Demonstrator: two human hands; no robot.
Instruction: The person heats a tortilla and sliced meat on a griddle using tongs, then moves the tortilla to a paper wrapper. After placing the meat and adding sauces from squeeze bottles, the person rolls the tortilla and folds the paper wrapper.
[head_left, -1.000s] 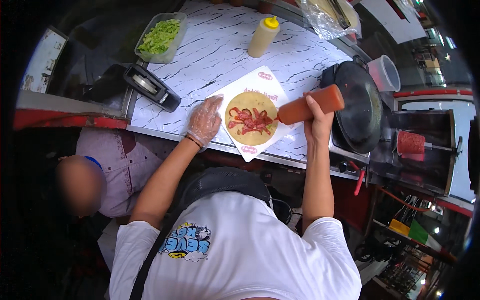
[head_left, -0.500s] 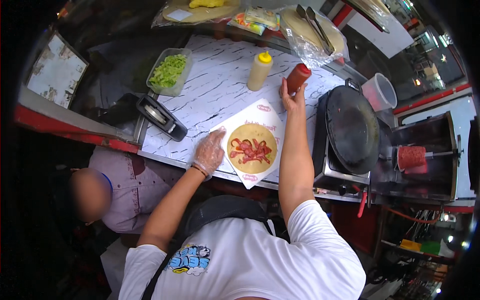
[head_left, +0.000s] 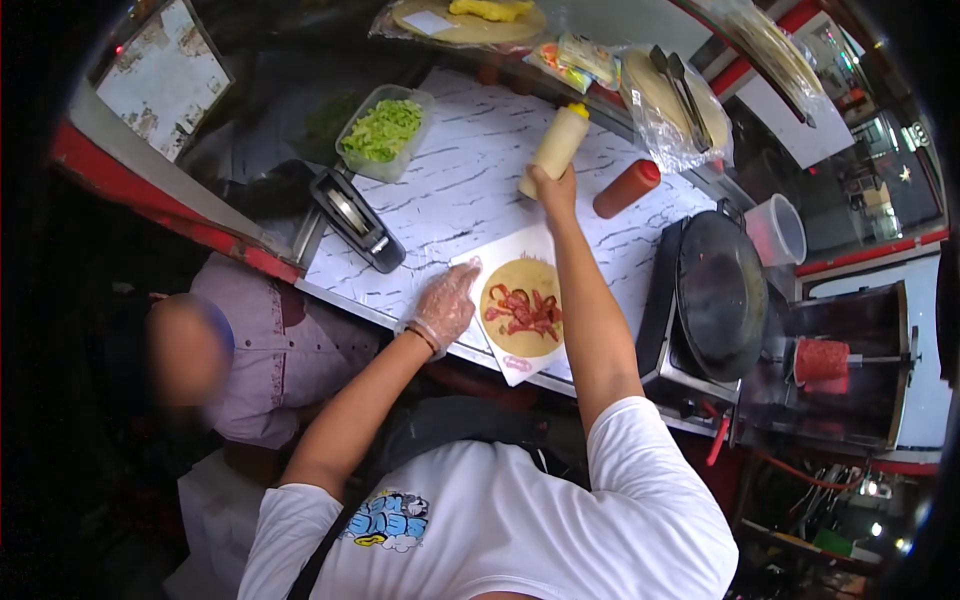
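A round flatbread (head_left: pixel 500 338) with red, sauce-covered strips of filling (head_left: pixel 528 316) lies on a white paper sheet (head_left: pixel 517 366) near the counter's front edge. My left hand (head_left: pixel 446 303), in a clear plastic glove, rests flat on the paper's left edge with its fingers stretched out. Farther back, my bare right hand (head_left: pixel 556 188) grips the lower part of a squeeze bottle (head_left: pixel 563 138) of cream-coloured sauce with a yellow cap. The bottle leans to the right. Just right of that hand stands a red squeeze bottle (head_left: pixel 627 190), which nothing touches.
Shredded lettuce fills a clear tub (head_left: pixel 412 160) at the back left, with a black tape dispenser (head_left: pixel 375 245) nearer. A dark round pan (head_left: pixel 722 295) sits on the stove at right, beside a meat spit (head_left: pixel 820 361). Tongs (head_left: pixel 682 98) lie on bagged flatbreads behind. Someone stands at left.
My right hand has let go of the red bottle, moved left and taken hold of the cream-coloured sauce bottle, which is now tilted. My left hand stays at the paper. The view has shifted.
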